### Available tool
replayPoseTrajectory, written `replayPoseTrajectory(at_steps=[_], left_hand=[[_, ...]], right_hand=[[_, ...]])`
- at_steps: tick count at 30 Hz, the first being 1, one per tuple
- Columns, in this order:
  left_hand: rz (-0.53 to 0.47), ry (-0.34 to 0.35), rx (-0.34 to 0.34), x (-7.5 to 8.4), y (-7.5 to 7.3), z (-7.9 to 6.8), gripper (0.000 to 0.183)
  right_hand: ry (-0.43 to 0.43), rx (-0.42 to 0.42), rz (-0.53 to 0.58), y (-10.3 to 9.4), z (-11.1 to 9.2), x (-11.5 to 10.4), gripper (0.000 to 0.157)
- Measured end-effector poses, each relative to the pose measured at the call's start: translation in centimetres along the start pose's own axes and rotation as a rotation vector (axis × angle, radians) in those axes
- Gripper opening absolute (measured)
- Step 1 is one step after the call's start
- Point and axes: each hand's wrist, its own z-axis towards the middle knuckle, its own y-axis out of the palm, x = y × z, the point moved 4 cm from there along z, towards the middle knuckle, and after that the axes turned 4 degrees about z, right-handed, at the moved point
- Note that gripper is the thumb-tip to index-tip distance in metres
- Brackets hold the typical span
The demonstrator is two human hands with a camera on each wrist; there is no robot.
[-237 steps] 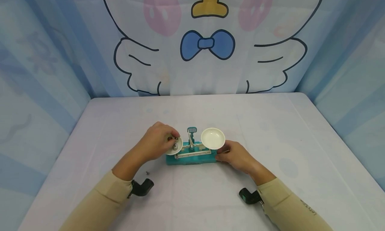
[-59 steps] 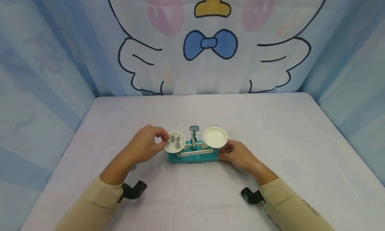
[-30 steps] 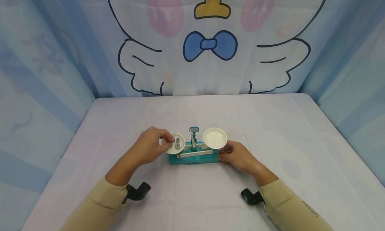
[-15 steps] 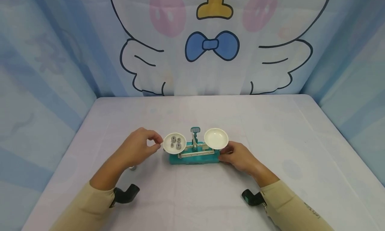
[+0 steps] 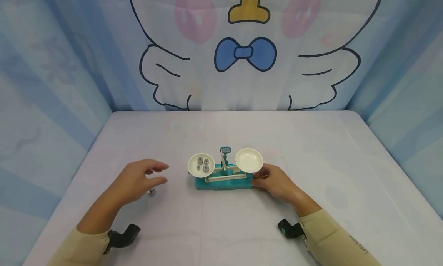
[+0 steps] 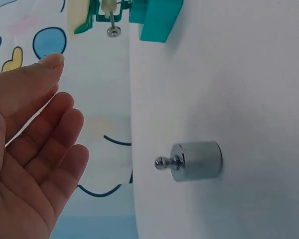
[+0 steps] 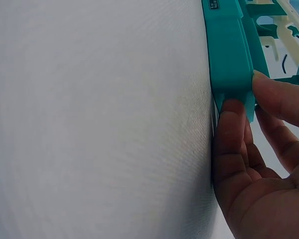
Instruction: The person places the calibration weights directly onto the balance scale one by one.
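Observation:
A teal balance scale [image 5: 223, 184] stands at mid-table. Several small metal weights [image 5: 205, 168] rest in its white left pan [image 5: 192, 169], which hangs lower than the right pan [image 5: 249, 161], where nothing lies. My left hand [image 5: 133, 183] hovers left of the scale, thumb and fingers spread apart and holding nothing. Close beside it on the tabletop stands a larger cylindrical weight [image 6: 202, 160] with a knob, partly hidden by the hand in the head view. My right hand [image 5: 275, 183] grips the right end of the scale's base [image 7: 231, 59] between thumb and fingers.
A white cloth covers the table [image 5: 311, 143]. Blue printed curtains [image 5: 52, 104] enclose its back and sides. A black wrist camera [image 5: 124, 236] sits at the left cuff, another camera [image 5: 290, 228] at the right.
My left hand, at the left pan's weights a second ago, has drawn away to the left and its fingers have parted. My right hand stays on the base.

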Motion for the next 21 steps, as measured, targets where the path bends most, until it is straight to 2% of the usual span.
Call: replayPoseTrajectory(at_steps=[5, 10, 16, 21], left_hand=[[-0.021, -0.012, 0.004, -1.7, 0.0, -1.1, 0.039], [-0.017, -0.067, -0.028, -3.5, 0.5, -1.8, 0.038], [-0.028, -0.104, -0.059, -4.9, 1.3, -2.1, 0.037], [-0.035, -0.101, -0.081, -5.5, 1.8, -1.9, 0.036]], right_hand=[[-0.002, -0.002, -0.001, 0.0, 0.1, 0.0, 0.039], [-0.003, 0.001, -0.004, -0.1, 0.2, 0.0, 0.039], [0.000, 0.002, -0.007, -0.1, 0.2, 0.0, 0.039], [0.001, 0.002, -0.007, 0.0, 0.1, 0.2, 0.039]])
